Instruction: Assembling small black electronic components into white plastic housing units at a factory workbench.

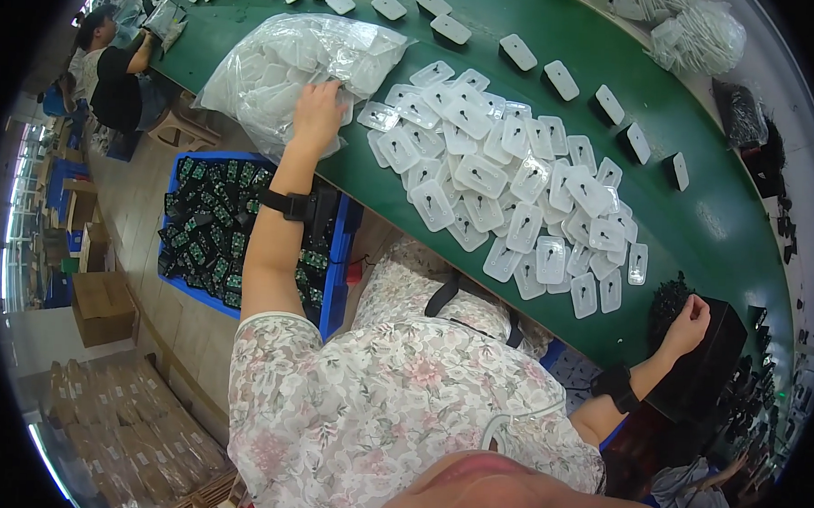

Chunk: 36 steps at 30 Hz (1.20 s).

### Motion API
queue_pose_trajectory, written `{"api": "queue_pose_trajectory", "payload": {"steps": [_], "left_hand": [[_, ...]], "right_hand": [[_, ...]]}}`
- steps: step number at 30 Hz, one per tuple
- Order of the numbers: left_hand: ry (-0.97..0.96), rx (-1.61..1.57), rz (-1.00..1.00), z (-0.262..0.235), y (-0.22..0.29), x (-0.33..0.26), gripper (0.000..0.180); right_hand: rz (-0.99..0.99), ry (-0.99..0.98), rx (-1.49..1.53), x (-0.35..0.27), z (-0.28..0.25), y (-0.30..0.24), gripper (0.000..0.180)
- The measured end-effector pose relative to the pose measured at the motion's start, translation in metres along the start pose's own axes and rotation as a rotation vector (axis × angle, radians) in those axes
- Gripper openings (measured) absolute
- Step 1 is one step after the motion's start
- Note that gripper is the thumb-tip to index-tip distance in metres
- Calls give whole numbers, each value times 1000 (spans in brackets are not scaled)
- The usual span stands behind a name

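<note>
My left hand [318,114] reaches to the mouth of a large clear plastic bag [361,52], its fingers bent over a white plastic cover [347,108]. More white covers fill the bag. On the right, my right hand [687,328] is raised by a black box [721,345], thumb and fingertips pinched together. Anything between those fingertips is too small to make out. Small black parts [670,297] are heaped beside that hand. Between my hands spreads a big pile of translucent white covers [480,175], many with a small black piece in the middle.
Black cases with white tops [560,80] form a curved row along the green table [717,222]. Below its edge, a blue crate [335,287] holds many black housings with green circuit boards [214,209]. A co-worker [115,78] sits far left. Cardboard boxes [103,309] stand on the floor.
</note>
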<state>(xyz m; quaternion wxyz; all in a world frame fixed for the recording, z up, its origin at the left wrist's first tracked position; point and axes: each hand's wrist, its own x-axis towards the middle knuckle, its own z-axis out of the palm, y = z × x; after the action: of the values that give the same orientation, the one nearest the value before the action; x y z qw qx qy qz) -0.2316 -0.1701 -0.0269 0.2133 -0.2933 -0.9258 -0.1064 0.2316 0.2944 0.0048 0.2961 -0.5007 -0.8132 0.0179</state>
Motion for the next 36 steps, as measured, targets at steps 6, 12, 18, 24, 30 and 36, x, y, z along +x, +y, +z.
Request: {"api": "queue_pose_trajectory", "payload": {"steps": [6, 12, 18, 24, 30, 36], "left_hand": [[-127, 24, -15, 6, -14, 10, 38], [-54, -73, 71, 2, -39, 2, 33], [-216, 116, 116, -23, -19, -3, 34], [-215, 155, 152, -18, -14, 4, 31], [-41, 297, 137, -1, -12, -1, 17], [187, 1, 59, -30, 0, -15, 12]], "right_hand": [[147, -54, 542, -7, 11, 3, 12], [168, -111, 697, -18, 9, -37, 12], [108, -138, 712, -28, 11, -54, 13], [53, -93, 715, -40, 14, -81, 12], [85, -141, 747, -49, 15, -93, 11], [97, -143, 768, -53, 18, -77, 10]]}}
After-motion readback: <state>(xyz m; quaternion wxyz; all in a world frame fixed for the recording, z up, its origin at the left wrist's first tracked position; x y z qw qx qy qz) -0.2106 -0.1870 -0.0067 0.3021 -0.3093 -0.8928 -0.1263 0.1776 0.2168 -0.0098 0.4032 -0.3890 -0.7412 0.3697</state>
